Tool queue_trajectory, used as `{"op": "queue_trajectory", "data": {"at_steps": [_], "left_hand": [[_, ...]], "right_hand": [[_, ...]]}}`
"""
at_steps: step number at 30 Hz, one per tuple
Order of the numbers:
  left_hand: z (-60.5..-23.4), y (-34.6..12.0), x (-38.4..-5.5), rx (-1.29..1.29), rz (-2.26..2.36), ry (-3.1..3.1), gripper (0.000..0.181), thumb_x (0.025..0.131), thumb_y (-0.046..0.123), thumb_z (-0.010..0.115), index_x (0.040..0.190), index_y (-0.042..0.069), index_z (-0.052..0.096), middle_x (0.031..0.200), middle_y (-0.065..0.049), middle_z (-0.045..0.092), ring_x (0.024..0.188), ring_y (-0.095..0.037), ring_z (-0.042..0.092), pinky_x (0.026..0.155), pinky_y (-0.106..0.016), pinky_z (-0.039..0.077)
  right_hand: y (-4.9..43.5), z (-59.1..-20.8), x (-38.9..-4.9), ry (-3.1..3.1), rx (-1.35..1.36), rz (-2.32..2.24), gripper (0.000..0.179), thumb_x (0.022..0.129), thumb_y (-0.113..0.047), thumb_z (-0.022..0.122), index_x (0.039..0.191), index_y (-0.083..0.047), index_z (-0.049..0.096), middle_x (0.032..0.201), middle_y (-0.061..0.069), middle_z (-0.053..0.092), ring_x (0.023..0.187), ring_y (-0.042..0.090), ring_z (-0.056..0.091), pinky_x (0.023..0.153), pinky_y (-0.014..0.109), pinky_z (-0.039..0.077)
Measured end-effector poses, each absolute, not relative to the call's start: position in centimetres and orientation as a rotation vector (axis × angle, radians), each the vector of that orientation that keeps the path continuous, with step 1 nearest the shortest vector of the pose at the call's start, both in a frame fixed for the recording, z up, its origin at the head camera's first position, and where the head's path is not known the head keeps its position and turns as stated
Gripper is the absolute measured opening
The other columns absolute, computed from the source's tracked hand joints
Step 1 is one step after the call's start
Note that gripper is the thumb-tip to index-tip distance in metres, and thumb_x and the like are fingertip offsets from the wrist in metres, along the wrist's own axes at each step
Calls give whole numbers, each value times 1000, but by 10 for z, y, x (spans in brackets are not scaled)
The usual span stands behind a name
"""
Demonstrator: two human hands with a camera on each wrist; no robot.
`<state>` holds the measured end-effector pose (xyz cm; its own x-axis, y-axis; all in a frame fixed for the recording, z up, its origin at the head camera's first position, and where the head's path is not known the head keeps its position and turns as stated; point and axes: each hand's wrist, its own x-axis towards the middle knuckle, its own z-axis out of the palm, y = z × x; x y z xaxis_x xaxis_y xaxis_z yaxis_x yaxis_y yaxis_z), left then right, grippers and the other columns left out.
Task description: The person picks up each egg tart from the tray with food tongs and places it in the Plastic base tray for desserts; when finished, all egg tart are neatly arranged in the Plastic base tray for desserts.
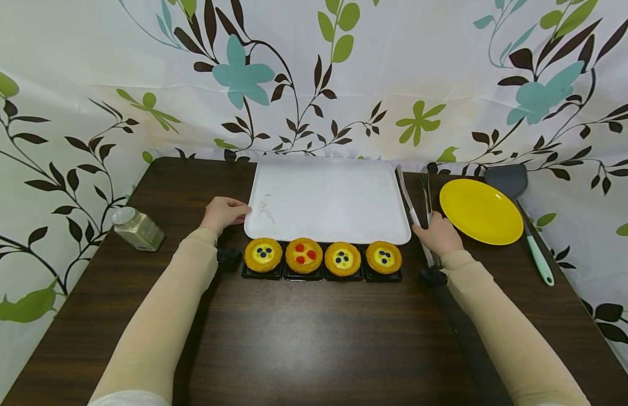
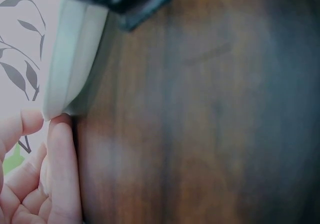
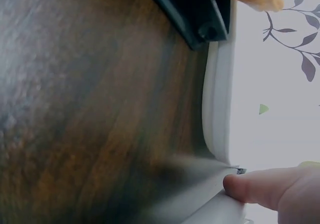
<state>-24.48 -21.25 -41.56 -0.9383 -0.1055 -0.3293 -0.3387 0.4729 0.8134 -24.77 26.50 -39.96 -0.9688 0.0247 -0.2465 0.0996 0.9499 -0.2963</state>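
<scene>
My left hand (image 1: 225, 214) is at the left edge of a white rectangular tray (image 1: 329, 197). In the left wrist view, thumb and finger pinch the rim of the tray (image 2: 75, 59). My right hand (image 1: 439, 234) grips a pair of tongs (image 1: 412, 214) with white handles and metal ends, lying spread just right of the tray. The right wrist view shows the thumb (image 3: 255, 186) on a handle of the tongs (image 3: 212, 206), close to the tray corner. Along the tray's front edge stands a row of tarts (image 1: 304, 255), one with red pieces, the others with blue ones.
Small black holders (image 1: 304, 276) sit under the tarts. A yellow plate (image 1: 481, 211) lies to the right, beside a spatula (image 1: 539, 259) with a grey head and mint handle. At the left lies a glass shaker jar (image 1: 138, 228). A patterned cloth (image 1: 314, 84) hangs behind the dark table (image 1: 304, 344).
</scene>
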Motion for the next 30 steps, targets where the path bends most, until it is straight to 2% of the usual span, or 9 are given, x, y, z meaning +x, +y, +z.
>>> {"op": "queue_trajectory", "data": {"at_steps": [13,25,30], "left_hand": [[-419,-214,-248,-382,1471,2483,40,92,22,63,120,-7,61,120,-23,59,90,-18,65,83,-27,55],[-419,-213,-248,-388,1460,2497,41,91,23,63,119,-7,61,119,-23,59,90,-19,65,83,-26,55],[-417,-213,-247,-394,1471,2488,41,91,23,63,119,-7,61,120,-23,58,98,-24,65,85,-28,55]], "right_hand": [[266,-405,-250,2868,135,-400,77,94,-37,45,140,20,18,131,43,36,114,53,46,93,62,44],[266,-406,-251,2876,137,-379,77,95,-38,45,141,18,19,131,43,38,111,52,49,90,62,46],[266,-406,-251,2881,144,-379,77,95,-38,46,141,18,19,129,42,40,108,51,51,87,61,48]]}}
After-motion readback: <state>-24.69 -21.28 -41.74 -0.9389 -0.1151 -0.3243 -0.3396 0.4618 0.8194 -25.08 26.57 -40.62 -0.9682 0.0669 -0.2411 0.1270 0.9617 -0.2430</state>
